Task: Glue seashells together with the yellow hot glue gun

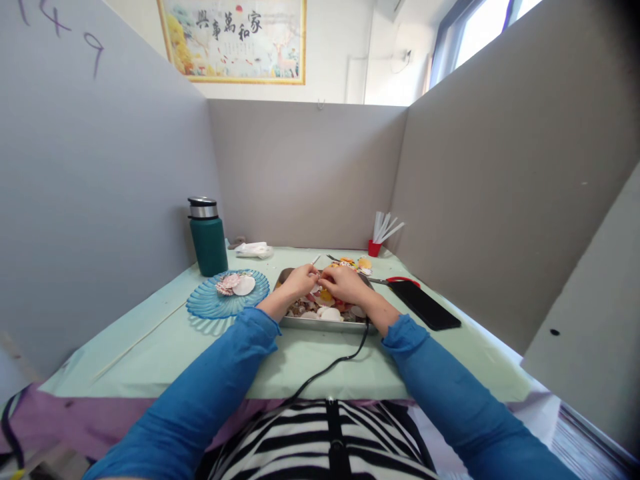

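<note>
Both hands meet above a metal tray [325, 326] filled with shells [327, 313]. My left hand [300, 281] is closed, its fingertips pinched together near a thin whitish stick [316, 259] that pokes up behind them. Beside it, my right hand [344, 283] is also closed, with its fingertips almost touching the left ones. What lies between the fingers is too small and too covered to name. A black cord [345, 359] runs from the tray's right side, below my right wrist, towards my lap.
To the left are a blue fluted plate [200, 303] holding shells and a green bottle [209, 243]. A black phone [425, 305], red-handled scissors [404, 281] and a red cup [374, 249] of white sticks lie right. Behind the tray sit colourful pieces [365, 264]. Grey partitions [310, 173] enclose the table.
</note>
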Available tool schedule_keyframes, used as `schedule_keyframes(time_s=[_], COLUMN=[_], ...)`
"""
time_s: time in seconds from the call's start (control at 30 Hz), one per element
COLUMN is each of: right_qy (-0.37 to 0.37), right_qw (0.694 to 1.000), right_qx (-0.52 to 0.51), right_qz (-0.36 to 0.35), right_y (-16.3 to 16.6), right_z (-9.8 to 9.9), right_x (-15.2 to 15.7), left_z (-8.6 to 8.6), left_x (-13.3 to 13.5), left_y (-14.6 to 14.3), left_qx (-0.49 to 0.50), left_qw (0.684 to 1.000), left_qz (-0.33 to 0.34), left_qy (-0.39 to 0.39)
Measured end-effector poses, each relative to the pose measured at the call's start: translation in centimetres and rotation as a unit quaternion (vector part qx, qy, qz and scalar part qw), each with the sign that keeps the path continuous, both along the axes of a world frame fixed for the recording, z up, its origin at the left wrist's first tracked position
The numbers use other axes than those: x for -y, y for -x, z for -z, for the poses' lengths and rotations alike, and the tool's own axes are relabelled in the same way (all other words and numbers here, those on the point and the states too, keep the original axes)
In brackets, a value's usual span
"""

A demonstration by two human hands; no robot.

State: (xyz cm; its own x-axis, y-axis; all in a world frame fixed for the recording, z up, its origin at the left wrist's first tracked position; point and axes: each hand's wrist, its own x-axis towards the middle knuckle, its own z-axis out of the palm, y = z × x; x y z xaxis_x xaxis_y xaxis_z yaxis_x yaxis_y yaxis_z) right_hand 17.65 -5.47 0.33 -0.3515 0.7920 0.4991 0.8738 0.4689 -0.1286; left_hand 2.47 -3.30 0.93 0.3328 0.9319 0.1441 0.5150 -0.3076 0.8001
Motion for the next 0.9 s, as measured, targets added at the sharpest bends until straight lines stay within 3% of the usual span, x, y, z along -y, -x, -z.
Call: schedule_keyframes(time_s=[0.9], right_qy=[0.015], right_qw=[1.0], right_qx=[0.017], right_qz=[-0.004], right_y=[-0.04], right_z=[-0.1], right_x=[0.03], left_z=[0.41], left_x=[-0.31], left_y=[0.0], left_qx=[-0.031], left_qw=[0.999], left_qz=[0.001], left_qy=[-0.015])
